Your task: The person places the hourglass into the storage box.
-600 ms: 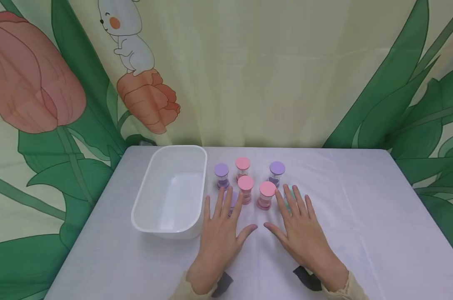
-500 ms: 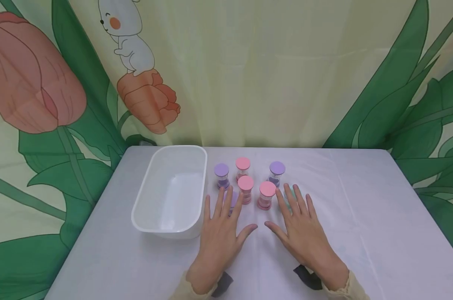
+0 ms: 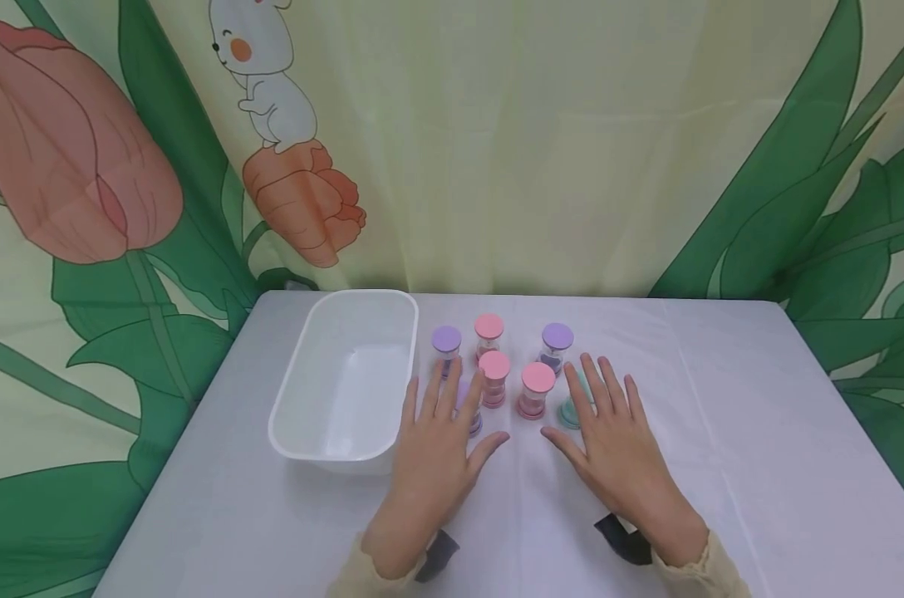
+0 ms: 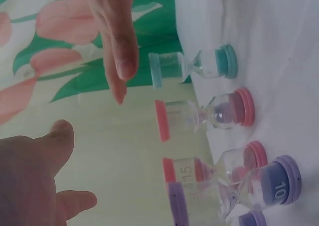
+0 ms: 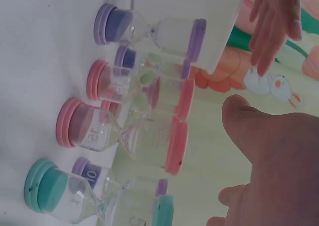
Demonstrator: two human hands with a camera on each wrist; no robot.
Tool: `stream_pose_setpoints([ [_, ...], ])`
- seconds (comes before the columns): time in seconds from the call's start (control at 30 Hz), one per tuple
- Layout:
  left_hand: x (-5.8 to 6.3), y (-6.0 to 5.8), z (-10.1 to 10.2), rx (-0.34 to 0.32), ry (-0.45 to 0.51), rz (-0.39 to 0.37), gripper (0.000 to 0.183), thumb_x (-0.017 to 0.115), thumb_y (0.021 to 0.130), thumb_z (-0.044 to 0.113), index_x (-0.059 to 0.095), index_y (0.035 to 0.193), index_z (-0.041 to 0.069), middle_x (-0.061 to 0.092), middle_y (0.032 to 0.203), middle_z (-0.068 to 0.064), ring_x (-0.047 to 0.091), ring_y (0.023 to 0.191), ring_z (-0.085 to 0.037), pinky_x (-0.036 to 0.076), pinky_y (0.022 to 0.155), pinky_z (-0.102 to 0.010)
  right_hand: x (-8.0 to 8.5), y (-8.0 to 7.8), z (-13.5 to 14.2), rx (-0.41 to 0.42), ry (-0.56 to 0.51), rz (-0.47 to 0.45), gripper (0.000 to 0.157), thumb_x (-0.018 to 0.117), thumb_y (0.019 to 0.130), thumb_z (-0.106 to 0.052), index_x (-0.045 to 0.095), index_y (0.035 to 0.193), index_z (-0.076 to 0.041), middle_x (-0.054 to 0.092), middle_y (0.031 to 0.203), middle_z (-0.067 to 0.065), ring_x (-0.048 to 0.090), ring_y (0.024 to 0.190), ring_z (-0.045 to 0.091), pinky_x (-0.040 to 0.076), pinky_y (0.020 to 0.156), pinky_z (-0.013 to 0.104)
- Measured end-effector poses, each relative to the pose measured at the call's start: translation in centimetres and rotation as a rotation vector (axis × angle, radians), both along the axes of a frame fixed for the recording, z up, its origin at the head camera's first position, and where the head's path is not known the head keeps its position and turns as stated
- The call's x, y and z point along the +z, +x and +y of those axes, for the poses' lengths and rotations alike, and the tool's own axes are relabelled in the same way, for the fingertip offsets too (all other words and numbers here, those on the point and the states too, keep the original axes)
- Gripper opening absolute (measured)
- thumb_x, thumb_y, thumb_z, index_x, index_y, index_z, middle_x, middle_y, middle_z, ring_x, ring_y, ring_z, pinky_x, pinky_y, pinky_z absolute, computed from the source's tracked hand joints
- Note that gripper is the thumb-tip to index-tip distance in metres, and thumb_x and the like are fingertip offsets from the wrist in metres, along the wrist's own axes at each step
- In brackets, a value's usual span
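Observation:
Both hands are spread with straight fingers above a group of upright sand timers. My left hand (image 3: 433, 465) hovers at the left of the group, its fingers partly covering a purple sand timer (image 3: 474, 423). My right hand (image 3: 620, 457) is held over the right side, partly hiding a teal sand timer (image 3: 568, 414). Between the hands stand pink sand timers (image 3: 537, 379), with another purple sand timer (image 3: 557, 336) at the back right and one more purple sand timer (image 3: 446, 338) at the back left. In the right wrist view, the thumb (image 5: 237, 109) is apart from the timers.
A white plastic tub (image 3: 283, 444) stands at the left, close beside the timers. White cloth (image 3: 781, 432) covers the table. Behind the far edge hangs a curtain (image 3: 557, 166) printed with tulips, leaves and a rabbit on a carrot.
The right hand has shifted slightly up and right, so more of the teal sand timer shows. The left hand's fingers have risen a little. The whole head view has shifted slightly.

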State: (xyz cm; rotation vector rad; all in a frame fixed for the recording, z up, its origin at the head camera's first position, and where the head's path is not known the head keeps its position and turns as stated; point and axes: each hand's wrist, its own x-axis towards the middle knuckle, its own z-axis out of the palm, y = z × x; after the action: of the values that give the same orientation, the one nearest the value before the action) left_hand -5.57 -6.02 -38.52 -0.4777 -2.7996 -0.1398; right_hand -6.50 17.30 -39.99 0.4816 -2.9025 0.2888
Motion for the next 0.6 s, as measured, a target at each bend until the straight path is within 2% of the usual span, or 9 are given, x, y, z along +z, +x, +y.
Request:
stream_pose_setpoints([
  [0.2,0.8,-0.2,-0.7,0.009,0.047,-0.03,0.073,0.049,0.095,0.061,0.037,0.154,0.02,0.029,0.162,-0.012,0.026,0.149,-0.033,0.021,0.121,-0.053,-0.1,-0.4,0.5,0.006,-0.016,0.031,0.085,0.051,0.096,-0.055,0.021,0.157,-0.005,0.016,0.163,0.02,0.014,0.149,0.042,0.013,0.12,0.06],
  [0.37,0.8,-0.3,-1.5,0.012,0.06,0.007,0.07,0.053,0.095,0.056,0.041,0.152,0.018,0.033,0.159,-0.013,0.031,0.146,-0.034,0.025,0.12,-0.053,-0.2,-0.6,0.8,0.019,-0.029,0.051,0.083,0.049,0.097,-0.056,0.02,0.157,-0.005,0.019,0.162,0.021,0.016,0.149,0.042,0.012,0.12,0.059],
  [0.6,1.3,-0.5,-3.0,0.039,0.107,0.006,0.067,0.056,0.095,0.05,0.042,0.151,0.015,0.036,0.157,-0.016,0.032,0.145,-0.035,0.026,0.12,-0.052,0.0,-0.9,1.1,0.022,-0.027,0.02,0.085,0.06,0.095,-0.046,0.019,0.157,-0.005,0.021,0.16,0.022,0.019,0.147,0.043,0.017,0.119,0.058],
])
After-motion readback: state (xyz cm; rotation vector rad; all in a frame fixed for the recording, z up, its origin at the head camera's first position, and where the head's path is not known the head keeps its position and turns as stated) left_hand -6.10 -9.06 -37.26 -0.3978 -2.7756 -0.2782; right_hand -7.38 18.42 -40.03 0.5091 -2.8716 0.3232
